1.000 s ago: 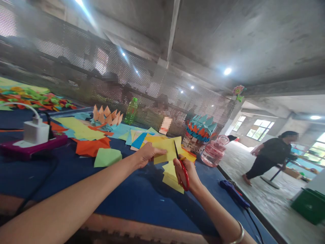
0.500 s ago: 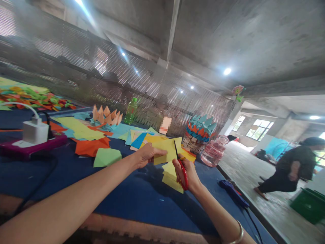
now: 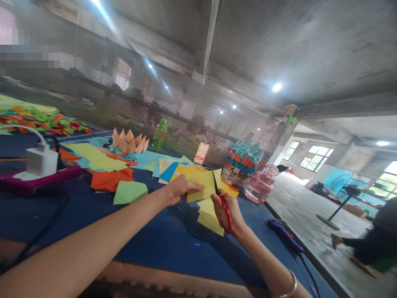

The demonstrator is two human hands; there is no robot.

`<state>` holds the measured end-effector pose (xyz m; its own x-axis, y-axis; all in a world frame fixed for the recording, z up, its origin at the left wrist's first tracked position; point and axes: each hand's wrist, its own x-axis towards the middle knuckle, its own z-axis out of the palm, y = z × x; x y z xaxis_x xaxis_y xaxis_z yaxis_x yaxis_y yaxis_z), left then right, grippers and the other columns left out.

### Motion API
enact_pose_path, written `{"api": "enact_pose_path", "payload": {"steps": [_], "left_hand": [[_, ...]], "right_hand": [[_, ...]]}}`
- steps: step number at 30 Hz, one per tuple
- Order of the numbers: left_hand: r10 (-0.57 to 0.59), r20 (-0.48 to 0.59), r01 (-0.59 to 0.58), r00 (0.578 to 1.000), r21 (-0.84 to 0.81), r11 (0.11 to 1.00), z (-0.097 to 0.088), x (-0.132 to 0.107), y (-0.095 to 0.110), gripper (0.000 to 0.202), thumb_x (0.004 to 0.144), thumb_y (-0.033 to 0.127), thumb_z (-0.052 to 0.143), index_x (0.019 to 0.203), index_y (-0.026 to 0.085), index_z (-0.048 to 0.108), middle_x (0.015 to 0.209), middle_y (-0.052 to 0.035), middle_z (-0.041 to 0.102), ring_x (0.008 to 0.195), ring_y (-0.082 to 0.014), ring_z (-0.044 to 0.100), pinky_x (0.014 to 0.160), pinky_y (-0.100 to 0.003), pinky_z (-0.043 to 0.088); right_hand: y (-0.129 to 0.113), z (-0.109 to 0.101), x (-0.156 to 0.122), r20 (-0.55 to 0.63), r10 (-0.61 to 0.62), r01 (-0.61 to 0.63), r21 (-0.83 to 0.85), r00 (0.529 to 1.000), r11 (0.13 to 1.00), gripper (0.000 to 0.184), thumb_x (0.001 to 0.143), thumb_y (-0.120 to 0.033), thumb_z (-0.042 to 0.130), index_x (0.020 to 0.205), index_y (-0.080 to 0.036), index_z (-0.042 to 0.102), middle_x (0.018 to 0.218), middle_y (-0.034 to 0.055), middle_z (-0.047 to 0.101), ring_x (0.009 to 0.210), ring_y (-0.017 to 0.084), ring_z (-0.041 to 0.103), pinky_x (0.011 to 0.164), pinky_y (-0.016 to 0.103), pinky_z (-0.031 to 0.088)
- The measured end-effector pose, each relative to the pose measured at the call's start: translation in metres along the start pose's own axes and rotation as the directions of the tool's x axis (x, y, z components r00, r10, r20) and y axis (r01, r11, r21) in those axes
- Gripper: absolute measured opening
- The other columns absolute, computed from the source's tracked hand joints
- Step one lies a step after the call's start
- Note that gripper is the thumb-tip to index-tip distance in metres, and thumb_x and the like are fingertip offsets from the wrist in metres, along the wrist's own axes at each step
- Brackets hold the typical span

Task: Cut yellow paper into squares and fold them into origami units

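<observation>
Left hand [image 3: 181,190] pinches yellow paper [image 3: 200,186], lower centre of frame; right hand [image 3: 225,209] closes around red-handled scissors [image 3: 228,223], blades at the sheet's edge.

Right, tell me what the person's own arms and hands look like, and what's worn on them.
The left arm and right arm are bare, with no sleeves in view. The left hand and right hand wear no gloves. A thin silver-coloured bangle circles the right forearm; none shows on the left.
</observation>
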<state>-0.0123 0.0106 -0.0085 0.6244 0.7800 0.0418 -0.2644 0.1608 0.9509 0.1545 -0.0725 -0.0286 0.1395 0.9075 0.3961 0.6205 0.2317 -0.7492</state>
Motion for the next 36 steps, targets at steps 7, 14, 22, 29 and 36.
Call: {"api": "enact_pose_path", "payload": {"steps": [7, 14, 22, 29, 36], "left_hand": [[-0.013, -0.014, 0.013, 1.000, 0.018, 1.000, 0.001, -0.002, 0.003, 0.048, 0.048, 0.029, 0.087, 0.091, 0.017, 0.069, 0.084, -0.0040, 0.073, 0.087, -0.0235, 0.066, 0.073, -0.031, 0.050], [-0.016, -0.033, 0.017, 0.999, 0.023, 1.000, 0.002, -0.003, 0.004, 0.050, 0.048, 0.028, 0.086, 0.094, 0.019, 0.070, 0.078, -0.0028, 0.073, 0.085, -0.0255, 0.066, 0.071, -0.033, 0.049], [-0.002, -0.008, 0.002, 1.000, 0.012, 1.000, 0.002, -0.002, 0.003, 0.047, 0.047, 0.029, 0.087, 0.089, 0.017, 0.070, 0.082, -0.0035, 0.073, 0.086, -0.0252, 0.065, 0.073, -0.033, 0.049], [-0.026, -0.015, 0.026, 1.000, 0.020, 0.999, 0.003, -0.003, 0.002, 0.047, 0.048, 0.029, 0.086, 0.091, 0.018, 0.071, 0.084, -0.0040, 0.073, 0.086, -0.0256, 0.066, 0.070, -0.032, 0.049], [-0.042, 0.001, 0.042, 0.999, 0.016, 0.999, 0.004, -0.004, 0.001, 0.051, 0.044, 0.029, 0.087, 0.091, 0.016, 0.071, 0.087, -0.0055, 0.074, 0.088, -0.0252, 0.066, 0.070, -0.031, 0.050]], "right_hand": [[-0.004, -0.008, 0.000, 0.090, -0.042, 0.050, -0.080, 0.995, 0.996, 0.044, 0.084, -0.062, 0.046, 0.070, -0.021, 0.041, 0.037, -0.0087, 0.044, 0.026, 0.009, 0.046, 0.029, 0.016, 0.032], [-0.007, -0.010, -0.001, 0.116, -0.030, 0.043, -0.106, 0.993, 0.993, 0.043, 0.084, -0.062, 0.046, 0.072, -0.022, 0.039, 0.039, -0.0082, 0.046, 0.028, 0.011, 0.051, 0.028, 0.016, 0.035], [-0.008, -0.011, -0.002, 0.119, -0.067, 0.078, -0.094, 0.991, 0.992, 0.040, 0.086, -0.059, 0.046, 0.074, -0.021, 0.040, 0.042, -0.0083, 0.047, 0.030, 0.011, 0.052, 0.030, 0.016, 0.038], [-0.008, -0.010, -0.001, 0.123, -0.064, 0.072, -0.062, 0.990, 0.995, 0.047, 0.086, -0.065, 0.039, 0.070, -0.021, 0.040, 0.041, -0.0069, 0.046, 0.030, 0.010, 0.049, 0.031, 0.017, 0.038], [-0.010, -0.009, -0.001, 0.091, -0.056, 0.063, -0.072, 0.994, 0.995, 0.048, 0.086, -0.065, 0.039, 0.066, -0.021, 0.040, 0.039, -0.0069, 0.044, 0.029, 0.010, 0.048, 0.031, 0.017, 0.037]]}}
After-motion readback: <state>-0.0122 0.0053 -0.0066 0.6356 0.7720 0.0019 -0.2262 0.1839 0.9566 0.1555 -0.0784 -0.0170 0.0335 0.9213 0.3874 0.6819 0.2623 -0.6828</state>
